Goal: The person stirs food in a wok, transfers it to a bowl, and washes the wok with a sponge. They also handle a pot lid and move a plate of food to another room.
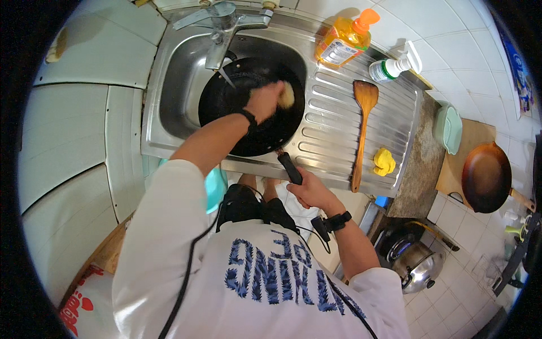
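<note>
A black wok (230, 112) rests tilted over the right part of the steel sink basin (180, 84). Inside it, my left hand (264, 101) presses a pale yellowish sponge or scrubber (286, 95) against the right side of the wok's inner surface; the hand looks blurred. My right hand (312, 188) grips the end of the wok's black handle (290, 167), which sticks out over the sink's front edge. From the faucet (222, 38) a thin stream of water (227, 78) runs into the wok.
On the ribbed drainboard (326, 144) lie a wooden spatula (363, 127) and a yellow cloth or sponge (384, 162). An orange soap bottle (341, 44) and a white spray bottle (389, 69) stand behind. At right, a lidded steel pot (417, 265) sits by a lit gas burner (397, 249).
</note>
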Tool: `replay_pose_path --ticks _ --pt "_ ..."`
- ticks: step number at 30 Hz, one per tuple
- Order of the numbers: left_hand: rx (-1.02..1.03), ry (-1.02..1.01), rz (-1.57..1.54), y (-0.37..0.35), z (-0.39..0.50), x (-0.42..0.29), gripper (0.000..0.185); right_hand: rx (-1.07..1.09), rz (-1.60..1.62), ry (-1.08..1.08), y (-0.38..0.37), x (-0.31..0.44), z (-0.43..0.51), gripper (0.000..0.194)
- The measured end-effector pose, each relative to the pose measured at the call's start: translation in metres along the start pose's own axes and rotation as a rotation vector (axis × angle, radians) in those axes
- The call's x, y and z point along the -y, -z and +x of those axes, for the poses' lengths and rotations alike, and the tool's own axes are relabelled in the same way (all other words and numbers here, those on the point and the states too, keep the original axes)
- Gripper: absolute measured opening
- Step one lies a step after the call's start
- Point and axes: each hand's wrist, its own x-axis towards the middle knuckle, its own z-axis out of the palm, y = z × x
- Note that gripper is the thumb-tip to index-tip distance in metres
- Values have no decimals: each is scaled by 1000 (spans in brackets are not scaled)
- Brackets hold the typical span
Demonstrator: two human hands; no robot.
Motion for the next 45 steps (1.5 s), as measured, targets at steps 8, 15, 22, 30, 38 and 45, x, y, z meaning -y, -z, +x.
replay_pose_path --ticks 8,15,22,30,38,45 --pt "173 101 86 -5 -8 -10 28 -20 -28 6 -2 0 -3 28" --pt "212 101 74 -7 -14 -22 27 -25 -80 -18 0 -5 2 42" --pt "34 145 87 -8 1 -8 23 -28 -103 24 2 -15 4 46" --pt "550 -15 -230 36 -71 6 27 -48 -116 22 0 -15 7 39" --pt "617 -24 -88 57 -72 7 23 22 -11 -37 0 -7 0 47" --pt "-8 253 45 -11 10 -1 19 -27 22 -12 -3 -1 -5 21"
